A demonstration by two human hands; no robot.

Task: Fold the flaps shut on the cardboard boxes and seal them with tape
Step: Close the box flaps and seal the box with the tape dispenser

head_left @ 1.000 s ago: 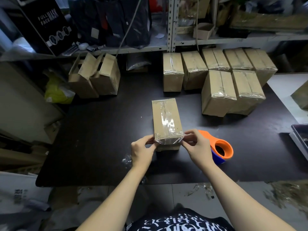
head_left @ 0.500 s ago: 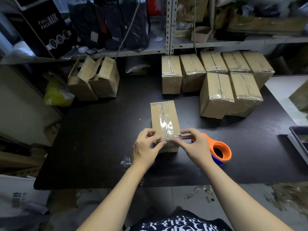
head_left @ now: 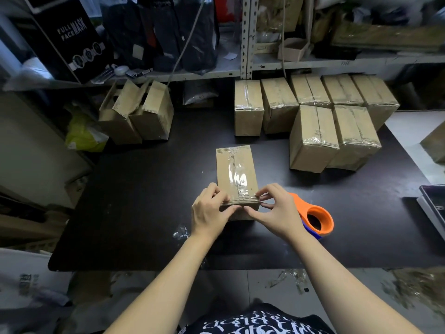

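Two bare hands work at the near end of a cardboard box (head_left: 234, 172). The left hand (head_left: 212, 214) curls its fingers over the box's near left top edge, with the thumb against the end face. The right hand (head_left: 277, 213) pinches the near right corner between thumb and forefinger, where clear tape folds over the edge. Both hands hold the box; neither is free.

A black table (head_left: 144, 201) carries everything. At its far right, seven sealed boxes (head_left: 332, 131) stand packed together in two rows. At its far left stand two open boxes (head_left: 137, 114), flaps up. The cardboard box lies lengthwise at the table's middle, flaps shut, with a glossy tape strip (head_left: 237, 173) along its top seam. An orange tape dispenser (head_left: 315, 219) sits just beside the right hand.

The box looks light and stiff, likely easy to turn with one hand. The taped top is probably slick, so the bare cardboard sides and corners offer the surer hold. Hard pressure on the middle of the flaps might bow them.
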